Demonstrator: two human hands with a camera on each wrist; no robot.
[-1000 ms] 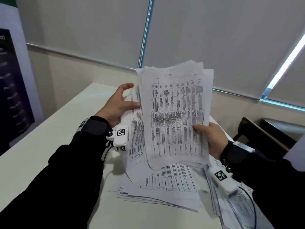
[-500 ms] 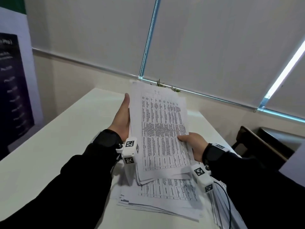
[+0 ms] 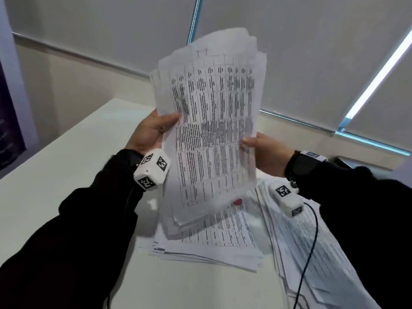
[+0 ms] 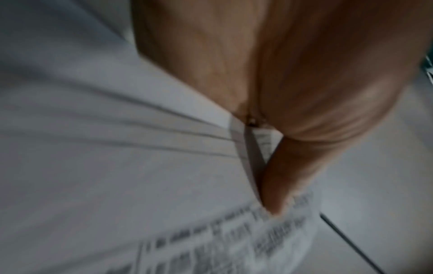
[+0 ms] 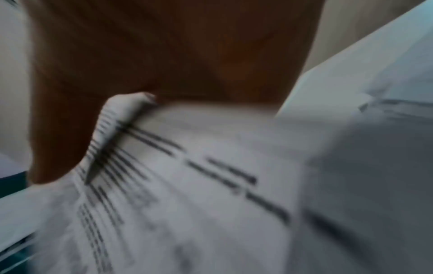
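- White printed paper, a sheaf (image 3: 211,130) of loose sheets, stands nearly upright in the air between the two hands. Its top edges are fanned and uneven.
- The left hand (image 3: 149,130) grips the sheaf's left edge, with the thumb (image 3: 170,118) across the front sheet and the fingers behind it.
- The right hand (image 3: 265,152) pinches the right edge a little lower, thumb on the front. The right wrist view shows the sheets creased under that grip.
- Below the hands, a flat pile (image 3: 211,244) of similar printed sheets lies on the table (image 3: 55,163), which is pale and matt. The sheaf's foot hangs close over this pile, and I cannot tell whether it touches.
- Under the right wrist a second pile (image 3: 312,264) runs towards the person, with a dark cable (image 3: 311,248) trailing over it.
- A small red thing (image 3: 238,202) shows just below the sheaf's lower right corner, too blurred to name.
- Beyond the hands, grey blinds (image 3: 100,34) hang above a beige wall (image 3: 78,85). A strip of daylight (image 3: 379,74) shows up and to the right of the right hand.
- Far left of the left hand hangs a dark poster (image 3: 9,121).
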